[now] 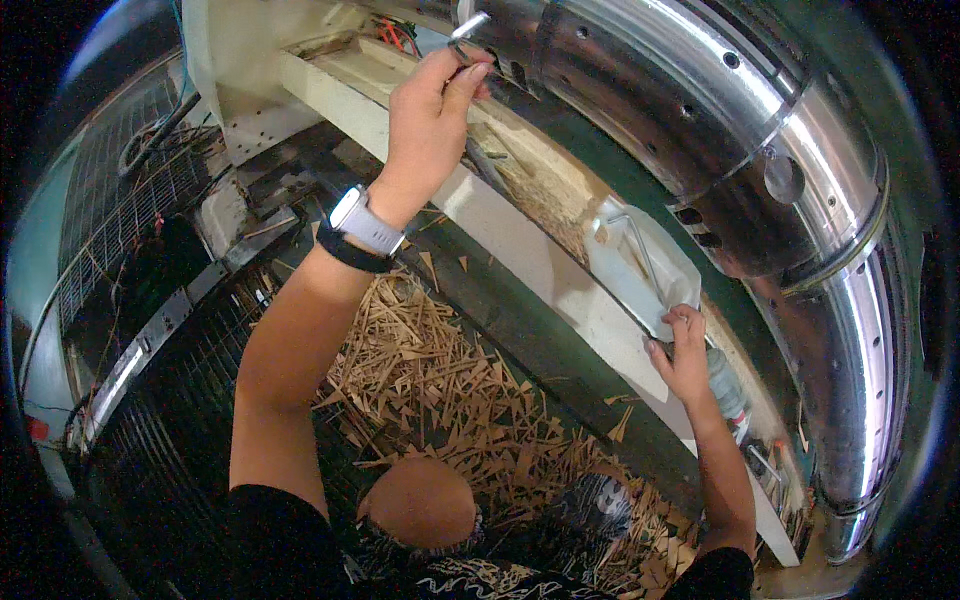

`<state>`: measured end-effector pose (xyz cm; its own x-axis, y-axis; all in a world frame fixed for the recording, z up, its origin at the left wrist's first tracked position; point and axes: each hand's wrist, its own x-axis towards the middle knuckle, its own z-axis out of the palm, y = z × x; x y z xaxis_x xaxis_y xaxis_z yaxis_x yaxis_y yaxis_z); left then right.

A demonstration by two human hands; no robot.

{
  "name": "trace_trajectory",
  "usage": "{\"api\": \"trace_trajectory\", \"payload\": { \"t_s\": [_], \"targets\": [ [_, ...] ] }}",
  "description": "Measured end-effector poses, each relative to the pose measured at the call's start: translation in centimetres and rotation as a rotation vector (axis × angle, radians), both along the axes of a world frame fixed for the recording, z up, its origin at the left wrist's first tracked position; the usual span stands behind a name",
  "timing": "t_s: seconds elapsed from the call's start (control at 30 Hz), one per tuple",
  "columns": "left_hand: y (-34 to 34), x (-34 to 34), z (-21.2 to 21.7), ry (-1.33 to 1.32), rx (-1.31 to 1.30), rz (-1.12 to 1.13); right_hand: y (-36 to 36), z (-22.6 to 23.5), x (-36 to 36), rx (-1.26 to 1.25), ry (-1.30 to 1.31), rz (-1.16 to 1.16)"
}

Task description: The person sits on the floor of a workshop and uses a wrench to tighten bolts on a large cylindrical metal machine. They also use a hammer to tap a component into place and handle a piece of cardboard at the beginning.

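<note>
My left hand (432, 105) is closed in a pinch on a bent metal rod that looks like a hex key (468, 30). The rod's bright end points toward the large, shiny metal cylinder (640, 90), which has holes in its surface. Whether its tip sits in a hole, I cannot tell. Lower right, my right hand (686, 352) rests at the edge of a cream-coloured trough (540, 270), thumb and fingers apart and slightly curled. Just beyond its fingertips, another L-shaped hex key (640, 245) lies over a pale plastic container (665, 245) in the trough.
A clear bottle (725, 385) stands in the trough beside my right wrist. Many thin, pointed brown scraps (430, 370) are heaped on the floor below. A wire mesh guard (120, 210) and a metal rail (130, 370) are at the left. Orange-red items (395, 35) lie in the trough's far end.
</note>
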<state>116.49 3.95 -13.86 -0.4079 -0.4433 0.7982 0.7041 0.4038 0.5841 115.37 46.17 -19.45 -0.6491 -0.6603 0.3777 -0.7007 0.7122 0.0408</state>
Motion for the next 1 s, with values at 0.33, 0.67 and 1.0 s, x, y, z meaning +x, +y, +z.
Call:
{"api": "trace_trajectory", "payload": {
  "t_s": [0.33, 0.67, 1.0],
  "targets": [
    [-0.5, -1.5, 0.6, 0.064, -0.078, -0.060, 0.1, -0.3, -0.1, -0.002, -0.009, -0.018],
    [-0.8, -2.4, 1.2, 0.114, -0.115, -0.079, -0.3, 0.0, 0.1, -0.002, 0.009, -0.002],
    [-1.2, -1.8, 0.9, 0.043, -0.246, -0.241, -0.5, 0.1, 0.0, 0.010, -0.009, -0.019]
  ]
}}
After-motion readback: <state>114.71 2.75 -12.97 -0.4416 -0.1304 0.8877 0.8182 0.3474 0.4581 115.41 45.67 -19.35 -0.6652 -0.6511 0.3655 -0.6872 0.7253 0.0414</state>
